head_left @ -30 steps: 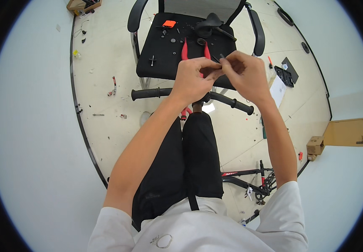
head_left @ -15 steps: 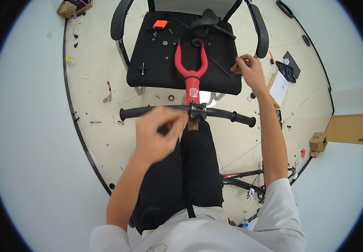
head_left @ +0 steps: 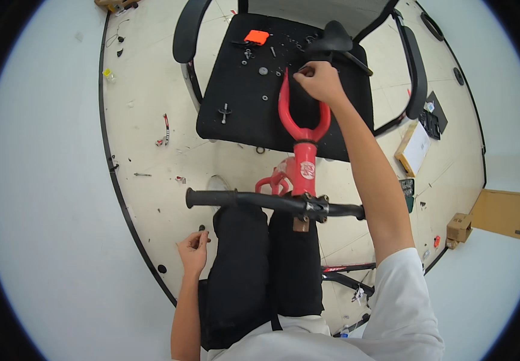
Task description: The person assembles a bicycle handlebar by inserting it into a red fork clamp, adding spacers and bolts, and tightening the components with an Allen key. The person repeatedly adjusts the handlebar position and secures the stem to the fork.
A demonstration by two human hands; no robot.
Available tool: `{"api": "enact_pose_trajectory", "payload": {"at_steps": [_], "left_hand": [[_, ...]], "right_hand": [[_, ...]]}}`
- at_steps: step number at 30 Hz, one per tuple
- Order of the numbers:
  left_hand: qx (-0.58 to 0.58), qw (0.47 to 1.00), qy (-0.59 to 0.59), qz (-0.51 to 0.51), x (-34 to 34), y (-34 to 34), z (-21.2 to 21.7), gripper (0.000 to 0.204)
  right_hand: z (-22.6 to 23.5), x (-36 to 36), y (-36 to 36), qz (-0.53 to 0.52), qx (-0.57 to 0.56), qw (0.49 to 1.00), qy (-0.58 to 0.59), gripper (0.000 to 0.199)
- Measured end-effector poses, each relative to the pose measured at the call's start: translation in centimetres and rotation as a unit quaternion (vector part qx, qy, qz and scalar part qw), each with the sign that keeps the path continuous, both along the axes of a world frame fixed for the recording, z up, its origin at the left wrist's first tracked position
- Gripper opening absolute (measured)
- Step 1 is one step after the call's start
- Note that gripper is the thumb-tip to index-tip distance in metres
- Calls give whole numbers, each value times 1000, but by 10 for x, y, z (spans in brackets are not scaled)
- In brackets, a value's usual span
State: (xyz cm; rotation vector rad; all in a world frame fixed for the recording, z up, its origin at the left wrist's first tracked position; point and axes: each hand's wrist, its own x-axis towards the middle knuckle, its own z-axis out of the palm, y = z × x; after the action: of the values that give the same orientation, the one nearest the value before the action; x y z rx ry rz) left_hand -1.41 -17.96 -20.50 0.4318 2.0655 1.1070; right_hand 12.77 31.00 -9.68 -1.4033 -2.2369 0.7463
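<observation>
A red bicycle fork (head_left: 305,132) lies with its prongs on the black chair seat (head_left: 242,90). Its stem end, with a black handlebar (head_left: 260,200) clamped on, rests over my thighs. My right hand (head_left: 320,83) is closed over the seat by the fork's right prong tip; it covers that tip, and what its fingers hold is hidden. Down to the left, beside my knee, my left hand (head_left: 193,251) pinches a small dark part (head_left: 202,228) at its fingertips. Near the right hand sits a black bicycle saddle (head_left: 332,39) on its post.
On the seat lie an orange piece (head_left: 257,38), several washers and bolts, and a small metal part with a crossbar (head_left: 224,113). A red frame part (head_left: 275,180) stands under the fork. Right, on the floor, are a bike frame (head_left: 347,272), a white-topped box (head_left: 413,149) and a cardboard box (head_left: 459,227).
My left hand has gone from the handlebar down beside my left knee. The right hand has moved left from the seat's right edge to the fork tips. Chair and handlebar sit farther right in view.
</observation>
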Motion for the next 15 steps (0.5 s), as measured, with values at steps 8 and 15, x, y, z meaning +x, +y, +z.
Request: {"api": "enact_pose_trajectory", "payload": {"at_steps": [8,15], "left_hand": [[-203,964,-147,-85,-8,-58,-90,31],[-177,970,-157,-63,-8,-55,-103,30]], "right_hand": [[-31,-76,28,103,0,991,-87,24],[0,-110,-34,303,-22,953,-22,22]]}}
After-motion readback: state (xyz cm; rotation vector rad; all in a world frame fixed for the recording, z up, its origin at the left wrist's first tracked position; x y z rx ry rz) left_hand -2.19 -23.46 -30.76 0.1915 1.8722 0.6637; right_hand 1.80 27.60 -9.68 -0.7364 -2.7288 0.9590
